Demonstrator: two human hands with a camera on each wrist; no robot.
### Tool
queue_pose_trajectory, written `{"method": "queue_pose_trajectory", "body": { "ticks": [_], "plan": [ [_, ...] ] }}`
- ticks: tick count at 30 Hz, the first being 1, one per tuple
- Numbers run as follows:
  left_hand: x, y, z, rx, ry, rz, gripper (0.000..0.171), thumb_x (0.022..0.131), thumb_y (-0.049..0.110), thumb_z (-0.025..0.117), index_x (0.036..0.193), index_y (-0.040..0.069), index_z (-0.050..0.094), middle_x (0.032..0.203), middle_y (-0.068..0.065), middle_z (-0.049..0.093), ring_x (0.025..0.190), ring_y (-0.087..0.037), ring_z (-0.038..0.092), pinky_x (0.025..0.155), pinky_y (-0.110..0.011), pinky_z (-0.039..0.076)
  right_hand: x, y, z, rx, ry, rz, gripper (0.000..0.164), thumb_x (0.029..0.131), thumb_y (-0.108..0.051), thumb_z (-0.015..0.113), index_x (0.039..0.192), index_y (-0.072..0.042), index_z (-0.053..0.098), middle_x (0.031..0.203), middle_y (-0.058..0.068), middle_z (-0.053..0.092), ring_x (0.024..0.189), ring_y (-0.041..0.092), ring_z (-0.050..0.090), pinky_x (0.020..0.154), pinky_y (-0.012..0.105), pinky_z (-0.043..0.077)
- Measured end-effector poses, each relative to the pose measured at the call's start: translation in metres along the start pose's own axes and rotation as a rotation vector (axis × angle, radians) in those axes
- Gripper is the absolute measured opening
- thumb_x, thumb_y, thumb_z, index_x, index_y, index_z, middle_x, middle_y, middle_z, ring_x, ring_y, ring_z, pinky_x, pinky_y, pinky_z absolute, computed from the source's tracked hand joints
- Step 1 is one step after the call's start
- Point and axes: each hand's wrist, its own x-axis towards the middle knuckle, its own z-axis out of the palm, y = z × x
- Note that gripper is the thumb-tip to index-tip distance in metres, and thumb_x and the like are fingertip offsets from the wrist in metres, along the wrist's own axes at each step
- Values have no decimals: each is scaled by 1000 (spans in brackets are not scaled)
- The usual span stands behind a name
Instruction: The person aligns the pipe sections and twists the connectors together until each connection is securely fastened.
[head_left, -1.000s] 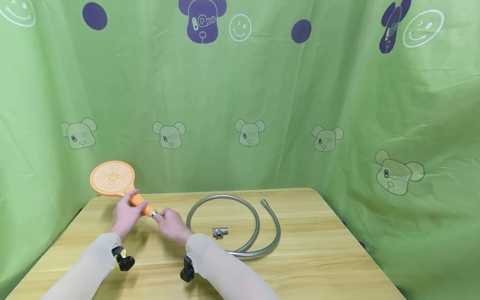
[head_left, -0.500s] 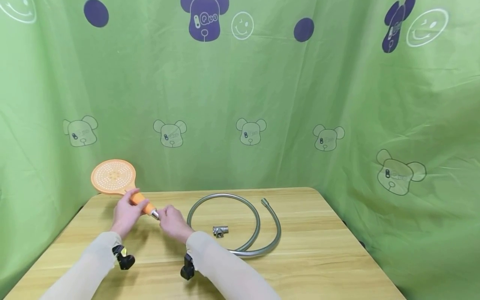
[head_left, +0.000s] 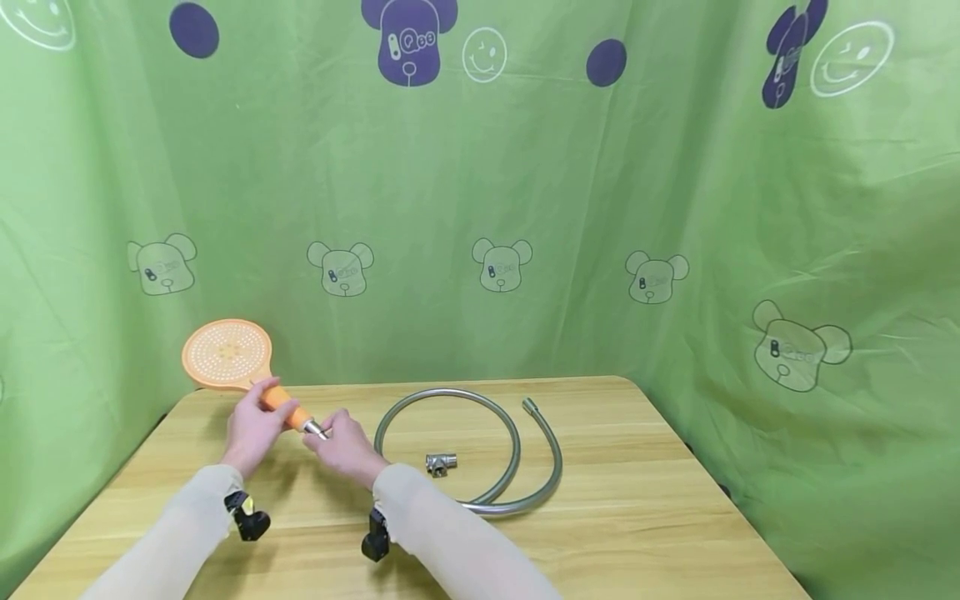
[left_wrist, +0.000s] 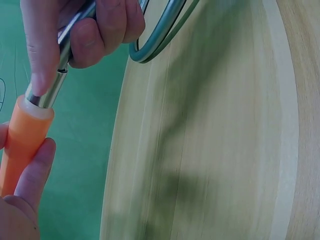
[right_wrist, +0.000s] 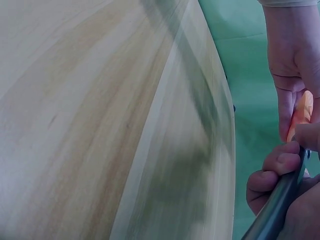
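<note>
An orange shower head (head_left: 227, 354) with a round, perforated face is held up over the table's far left. My left hand (head_left: 250, 429) grips its orange handle (left_wrist: 24, 145). At the handle's lower end sits a silver connector (left_wrist: 52, 90) on the end of a grey metallic shower hose (head_left: 556, 458). My right hand (head_left: 343, 450) pinches this joint, its thumb along the connector and its other fingers curled round the hose. Connector and handle meet in line; how deep the thread sits is hidden.
The hose lies looped on the wooden table (head_left: 637, 517), its other end (head_left: 529, 406) pointing to the back. A small chrome tee fitting (head_left: 440, 463) lies inside the loop. Green printed curtains (head_left: 480, 333) surround the table at the back and sides.
The fingers of my right hand have shifted round the connector, so more of the silver metal shows. My left hand and the shower head have stayed nearly in place.
</note>
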Motion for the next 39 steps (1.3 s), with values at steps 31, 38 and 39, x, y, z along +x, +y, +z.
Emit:
{"method": "queue_pose_trajectory", "body": {
  "ticks": [31,38,39],
  "plan": [
    [-2,0,-1,-9,8,-1,66,96,23,69,152,7,40,130,-31,56,84,-12,65,71,-18,59,0,0,-3,27,-47,-12,29,104,-33,53,89,-11,64,63,-3,51,47,9,35,38,23,27],
    [-1,2,1,-5,2,-6,66,96,22,69,153,6,38,132,-31,55,94,-20,66,72,-16,58,-2,1,-4,34,-31,-10,26,95,-36,67,101,-12,57,68,-3,52,51,9,41,42,24,32],
    [-2,2,2,-2,3,-6,67,96,23,69,153,6,38,132,-31,55,95,-21,66,72,-16,57,-3,1,-3,37,-23,-10,26,93,-34,71,102,-15,54,70,-3,53,53,9,42,43,24,33]
  ]
}}
